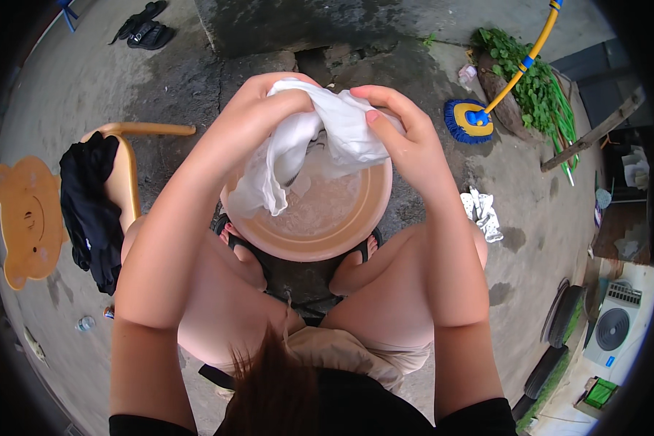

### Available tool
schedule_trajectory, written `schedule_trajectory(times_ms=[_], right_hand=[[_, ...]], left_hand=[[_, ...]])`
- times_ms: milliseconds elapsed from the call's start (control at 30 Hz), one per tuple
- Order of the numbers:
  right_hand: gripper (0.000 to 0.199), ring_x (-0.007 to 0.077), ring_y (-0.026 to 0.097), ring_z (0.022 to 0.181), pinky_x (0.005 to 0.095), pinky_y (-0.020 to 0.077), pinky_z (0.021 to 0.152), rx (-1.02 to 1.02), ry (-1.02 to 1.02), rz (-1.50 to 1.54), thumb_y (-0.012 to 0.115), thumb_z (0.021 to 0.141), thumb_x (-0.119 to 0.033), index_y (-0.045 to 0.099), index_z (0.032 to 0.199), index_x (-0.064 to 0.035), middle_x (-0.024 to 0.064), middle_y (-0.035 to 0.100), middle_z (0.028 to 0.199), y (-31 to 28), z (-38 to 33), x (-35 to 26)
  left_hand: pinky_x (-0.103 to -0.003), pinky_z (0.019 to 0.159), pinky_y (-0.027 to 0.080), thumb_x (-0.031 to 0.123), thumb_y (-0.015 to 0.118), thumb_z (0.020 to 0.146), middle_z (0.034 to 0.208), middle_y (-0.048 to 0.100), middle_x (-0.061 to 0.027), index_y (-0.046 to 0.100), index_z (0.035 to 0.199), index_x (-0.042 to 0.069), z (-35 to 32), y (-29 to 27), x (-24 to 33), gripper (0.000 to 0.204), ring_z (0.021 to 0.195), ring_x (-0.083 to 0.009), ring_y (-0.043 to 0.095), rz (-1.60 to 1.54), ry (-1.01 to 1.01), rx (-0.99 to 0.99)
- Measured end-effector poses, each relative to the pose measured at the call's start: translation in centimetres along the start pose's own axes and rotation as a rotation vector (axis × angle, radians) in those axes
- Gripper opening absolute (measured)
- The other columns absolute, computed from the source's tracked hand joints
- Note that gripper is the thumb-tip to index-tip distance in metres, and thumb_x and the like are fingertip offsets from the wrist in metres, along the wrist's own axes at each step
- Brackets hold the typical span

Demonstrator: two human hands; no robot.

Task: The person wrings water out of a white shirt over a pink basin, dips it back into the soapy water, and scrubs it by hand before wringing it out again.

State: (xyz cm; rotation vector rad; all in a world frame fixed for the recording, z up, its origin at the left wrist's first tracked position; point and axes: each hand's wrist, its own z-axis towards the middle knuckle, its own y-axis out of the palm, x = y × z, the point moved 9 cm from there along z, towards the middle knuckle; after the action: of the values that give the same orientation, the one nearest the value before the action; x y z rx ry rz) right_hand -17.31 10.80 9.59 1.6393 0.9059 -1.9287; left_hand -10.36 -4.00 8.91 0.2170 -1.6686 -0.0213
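Nearest to cam, see brown hair (276, 381). Gripping 1 white cloth (352, 123) w/ 2 hands, L hand (272, 102) + R hand (408, 134), over 1 beige basin (305, 254) w/ water (323, 207). On R, noting also 1 mop (469, 121), 1 spotted cloth (482, 214).

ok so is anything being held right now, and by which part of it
A bunched white cloth: the left grip has its upper left part, the right grip its upper right; the lower left end hangs loose.
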Motion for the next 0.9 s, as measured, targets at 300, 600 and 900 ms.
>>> schedule_trajectory(times_ms=[300,600,900], right_hand=[[0.046,0.0218,0.063,0.097,0.0331,0.0488,0.084,-0.140,0.019,-0.148,0.067,0.085,-0.024,0.054,0.122,0.0001,0.0135,0.065,0.105,4.6,-0.9,-0.2],[0.035,0.0106,0.059,0.090,0.0258,0.0475,0.077,-0.060,0.183,0.092,0.063,0.086,-0.017,0.060,0.116,0.0002,0.0044,0.064,0.098,2.9,-1.0,1.0],[0.032,0.0132,0.062,0.081,0.0275,0.0489,0.073,0.154,0.292,0.480,0.061,0.089,-0.026,0.061,0.105,0.0022,0.0083,0.066,0.095,0.9,-1.3,1.4]], left_hand=[[-0.022,0.068,0.046,0.027,0.063,0.088,0.091,0.066,-0.0021,0.065,0.101,0.001,-0.1,2.3,-0.7,0.029,0.082,-0.0074,0.060,0.078,-0.027,-0.118],[-0.027,0.085,0.045,0.028,0.065,0.088,0.107,0.061,-0.0036,0.054,0.119,0.004,-0.5,0.7,-0.7,0.040,0.098,-0.0111,0.056,0.209,0.011,-0.140],[-0.028,0.082,0.047,0.029,0.063,0.090,0.088,0.065,-0.0078,0.064,0.104,0.000,-2.0,4.4,-4.5,0.033,0.086,-0.0129,0.059,0.702,-0.042,-0.417]])
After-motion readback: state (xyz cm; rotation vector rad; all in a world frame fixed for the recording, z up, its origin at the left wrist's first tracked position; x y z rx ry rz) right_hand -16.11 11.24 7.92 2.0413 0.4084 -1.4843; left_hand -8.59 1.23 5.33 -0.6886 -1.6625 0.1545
